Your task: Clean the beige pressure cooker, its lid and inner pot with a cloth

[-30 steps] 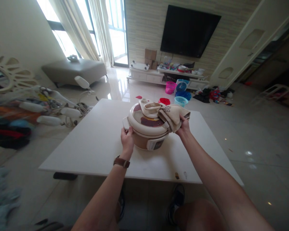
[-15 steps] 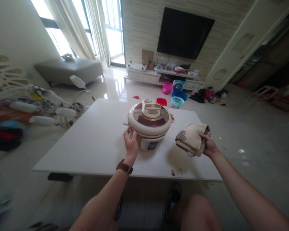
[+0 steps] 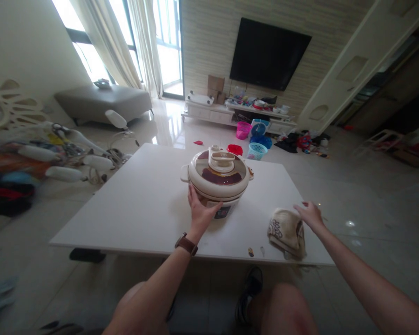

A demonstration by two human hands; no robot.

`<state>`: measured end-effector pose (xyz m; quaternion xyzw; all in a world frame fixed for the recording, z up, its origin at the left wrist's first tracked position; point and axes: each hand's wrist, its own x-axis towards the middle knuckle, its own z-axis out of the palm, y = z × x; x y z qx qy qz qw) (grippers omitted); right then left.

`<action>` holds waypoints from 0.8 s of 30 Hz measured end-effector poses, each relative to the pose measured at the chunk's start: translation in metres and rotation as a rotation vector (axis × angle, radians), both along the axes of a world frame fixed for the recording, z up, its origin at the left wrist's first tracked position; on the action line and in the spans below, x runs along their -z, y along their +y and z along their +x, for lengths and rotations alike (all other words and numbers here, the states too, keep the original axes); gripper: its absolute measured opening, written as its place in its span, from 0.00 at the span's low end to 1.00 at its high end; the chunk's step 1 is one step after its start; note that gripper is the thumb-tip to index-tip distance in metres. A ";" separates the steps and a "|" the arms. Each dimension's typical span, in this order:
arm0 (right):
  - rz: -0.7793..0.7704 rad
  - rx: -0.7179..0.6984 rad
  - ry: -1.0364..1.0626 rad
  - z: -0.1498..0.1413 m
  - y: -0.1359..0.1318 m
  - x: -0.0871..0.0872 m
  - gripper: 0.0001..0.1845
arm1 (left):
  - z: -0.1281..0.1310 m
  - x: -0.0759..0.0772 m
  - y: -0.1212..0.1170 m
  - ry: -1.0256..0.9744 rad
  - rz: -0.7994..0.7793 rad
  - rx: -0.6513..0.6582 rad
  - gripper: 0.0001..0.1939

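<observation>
A cream and brown electric cooker (image 3: 218,186) with a glass-windowed lid sits on the white table (image 3: 132,204). My left hand (image 3: 200,211) rests against its lower front left side, fingers and thumb spread, the thumb reaching across the control panel. A folded beige cloth (image 3: 285,229) with a brown pattern lies near the table's front right edge. Just above and right of the cloth is my right hand (image 3: 309,214), apart from it, with fingers loosely bent and nothing visible in them.
Two small items, one a dark and yellow piece (image 3: 250,251), lie near the front edge. Beyond the table on the floor stand a light-blue basket (image 3: 257,151), a red basin (image 3: 235,149) and a pink basket (image 3: 243,130). White-shaded lamp arms (image 3: 97,162) are at the left.
My right hand has let go of the cloth, which now lies lower on the table at the right. My left hand has shifted right along the cooker's front, its thumb now over the panel.
</observation>
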<state>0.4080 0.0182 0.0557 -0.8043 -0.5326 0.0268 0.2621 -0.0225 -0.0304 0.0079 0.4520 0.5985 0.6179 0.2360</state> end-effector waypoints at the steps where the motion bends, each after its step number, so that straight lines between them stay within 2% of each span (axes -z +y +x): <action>1: 0.017 -0.123 -0.009 -0.017 0.015 -0.015 0.20 | 0.000 0.000 0.000 0.012 -0.013 0.011 0.75; 3: 0.086 -0.476 -0.031 -0.067 0.041 -0.049 0.23 | -0.001 0.000 -0.001 0.033 -0.034 0.030 0.80; 5: 0.162 -0.799 -0.138 -0.130 0.062 -0.084 0.24 | -0.002 0.000 -0.001 0.053 -0.049 0.040 0.80; 7: 0.174 -1.013 -0.285 -0.195 0.076 -0.114 0.25 | -0.004 0.000 -0.001 0.062 -0.054 0.052 0.79; 8: 0.149 -1.066 -0.369 -0.224 0.081 -0.126 0.26 | -0.004 0.000 -0.001 0.061 -0.053 0.058 0.78; 10: 0.059 -1.078 -0.528 -0.271 0.089 -0.141 0.27 | -0.005 0.000 -0.001 0.055 -0.047 0.066 0.76; 13: -0.069 -1.028 -0.704 -0.310 0.098 -0.151 0.29 | -0.003 0.001 0.000 0.065 -0.040 0.064 0.76; 18: -0.152 -0.956 -0.830 -0.324 0.103 -0.152 0.32 | -0.001 0.003 0.003 0.064 -0.066 0.098 0.78; 24: -0.191 -0.756 -0.788 -0.336 0.102 -0.150 0.32 | -0.013 0.000 0.016 -0.017 -0.047 0.148 0.77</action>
